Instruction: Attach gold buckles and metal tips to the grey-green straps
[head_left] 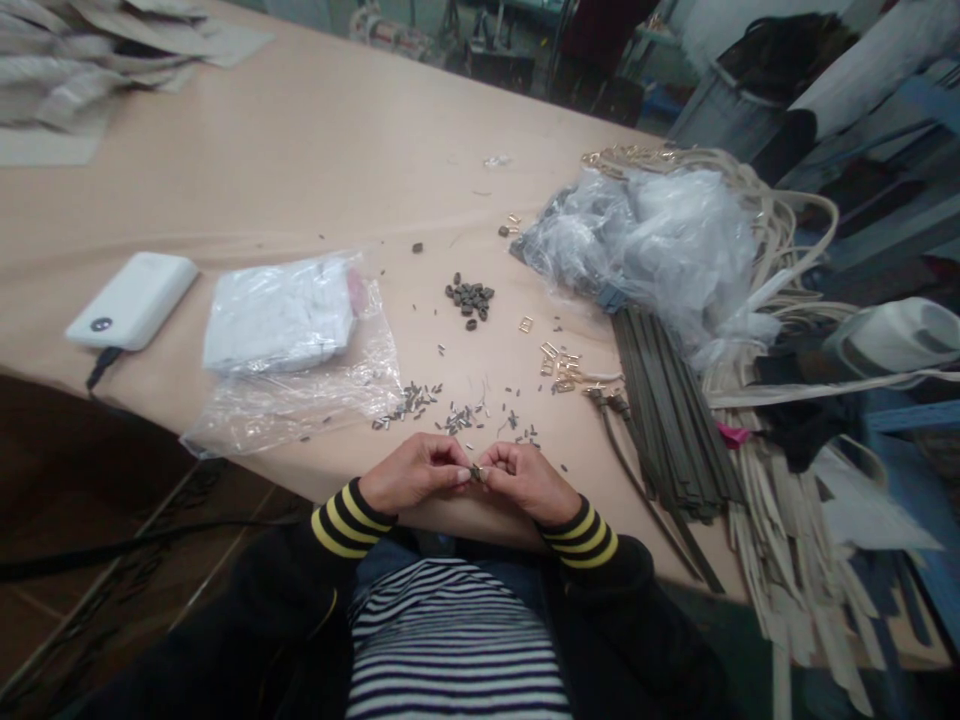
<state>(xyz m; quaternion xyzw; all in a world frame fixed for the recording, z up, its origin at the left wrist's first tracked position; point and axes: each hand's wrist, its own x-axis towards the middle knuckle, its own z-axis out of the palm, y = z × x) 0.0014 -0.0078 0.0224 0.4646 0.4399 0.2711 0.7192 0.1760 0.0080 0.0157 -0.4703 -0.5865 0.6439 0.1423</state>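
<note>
My left hand (420,474) and my right hand (529,480) meet at the near edge of the table, fingertips closed in a pinch. Between them is a small dark piece (476,472) with a shiny metal glint; the fingers hide most of it. Just beyond my hands lie scattered small metal clips (457,418), with more in a heap of clips (417,398) to the left. Farther off sits a pile of small dark loops (470,298). Gold-coloured buckles (564,370) lie to the right of these.
A clear plastic bag (281,318) with white contents and a white power bank (135,300) with a cable lie left. At right are dark green straps (667,420), beige straps (799,560) and crumpled plastic (645,240). Flat beige pieces (97,60) are stacked far left.
</note>
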